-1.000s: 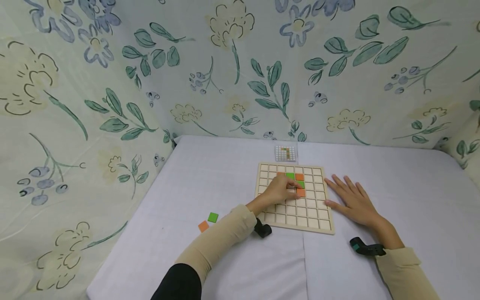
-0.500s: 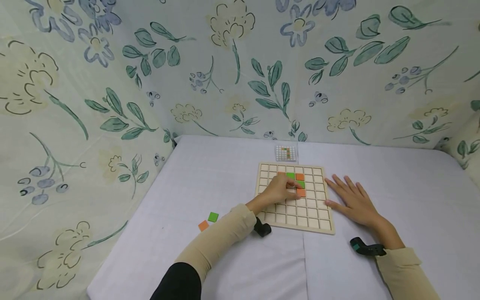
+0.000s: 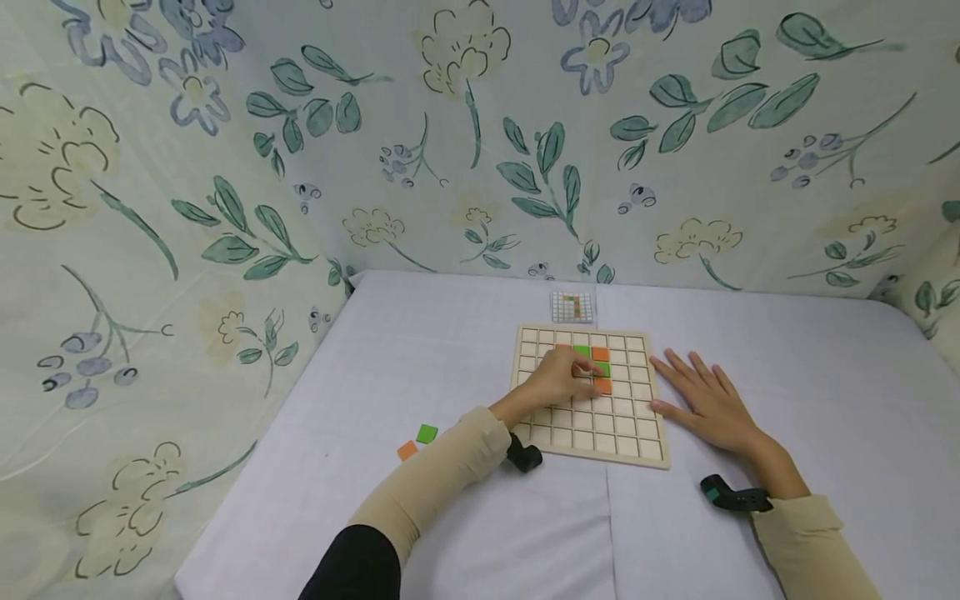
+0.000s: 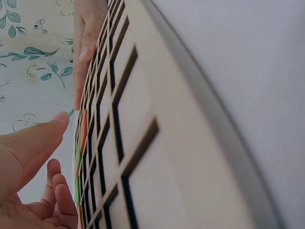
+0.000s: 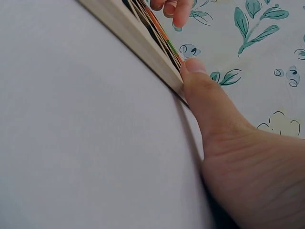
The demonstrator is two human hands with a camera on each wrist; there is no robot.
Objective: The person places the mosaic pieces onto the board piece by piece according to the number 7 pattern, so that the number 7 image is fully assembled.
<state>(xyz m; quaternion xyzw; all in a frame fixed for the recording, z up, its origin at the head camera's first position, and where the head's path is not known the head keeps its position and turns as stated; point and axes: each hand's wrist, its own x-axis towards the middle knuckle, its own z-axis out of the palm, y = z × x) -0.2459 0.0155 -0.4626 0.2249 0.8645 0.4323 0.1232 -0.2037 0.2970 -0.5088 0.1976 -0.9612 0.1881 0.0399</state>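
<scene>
Hanging floral fabric (image 3: 450,192), white-clothed table (image 3: 420,350), grid board (image 3: 627,423), left hand (image 3: 557,379) parted, right hand (image 3: 707,402) splayed

Right grip (image 5: 238,148), thumb extended, its tip touching the edge of the wooden board (image 5: 138,50). The board, nearly edge-on, runs up and left from this grip; orange and green strips (image 5: 172,46) line its top. Left grip (image 5: 177,9): fingers above the right thumb. White worktop (image 5: 86,133) left of the right grip; floral cloth (image 5: 257,95) behind.

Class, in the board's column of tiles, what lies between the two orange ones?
A green tile, partly hidden by the left hand, in the head view.
</scene>
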